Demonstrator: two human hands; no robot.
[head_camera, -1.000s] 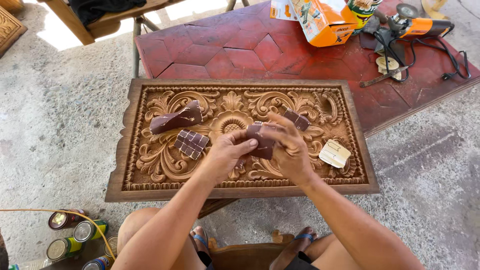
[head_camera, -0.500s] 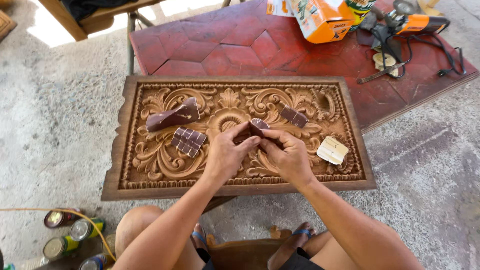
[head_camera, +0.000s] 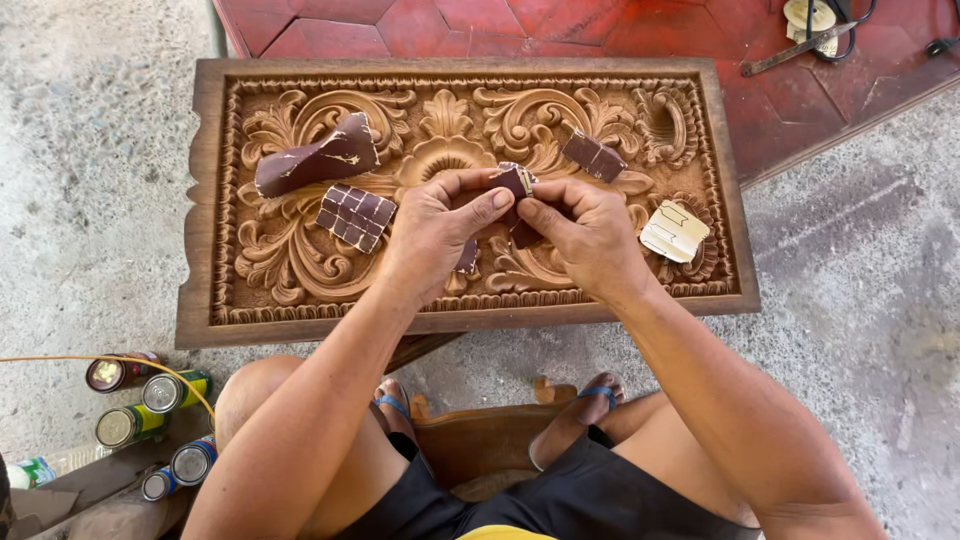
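A carved wooden panel (head_camera: 210, 200) with floral scrollwork lies flat in front of me. Both hands meet above its middle. My left hand (head_camera: 435, 235) and my right hand (head_camera: 590, 235) pinch one small folded piece of dark brown sandpaper (head_camera: 514, 182) between thumbs and fingers, held just above the carving. Other sandpaper pieces rest on the panel: a curled strip (head_camera: 318, 160) at upper left, a creased square (head_camera: 355, 215) beside my left hand, a small piece (head_camera: 594, 156) at upper right and a pale piece (head_camera: 674, 231) to the right of my right hand.
A red-brown board (head_camera: 560, 25) lies behind the panel, with a power tool cable and discs (head_camera: 815, 20) at its right. Several cans (head_camera: 150, 410) and a yellow cord (head_camera: 120, 362) sit at lower left on the concrete floor. My knees and sandalled feet are below the panel.
The camera has dipped closer over the panel. My hands have lifted the sandpaper piece slightly and folded it tighter between the fingertips.
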